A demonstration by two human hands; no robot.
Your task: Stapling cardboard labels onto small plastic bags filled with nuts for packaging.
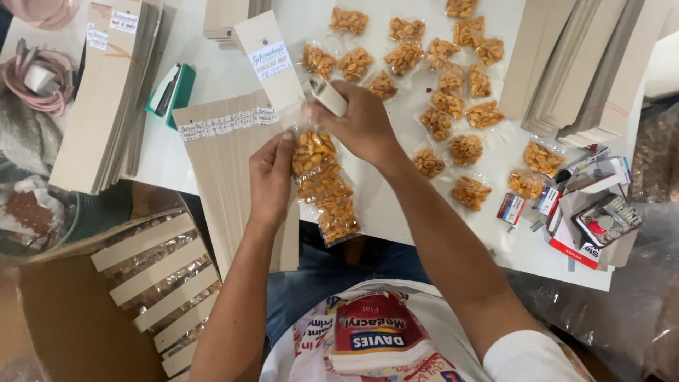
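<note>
Pinching the strip of peanut packets point(325, 185) at its top, my left hand point(271, 177) holds it against the cardboard card point(272, 67), while my right hand point(361, 124) closes its fingers around the stapler point(327, 94) just above.

A single head-worn camera looks steeply down, close over the white table point(212, 71) and the person's lap.
</note>
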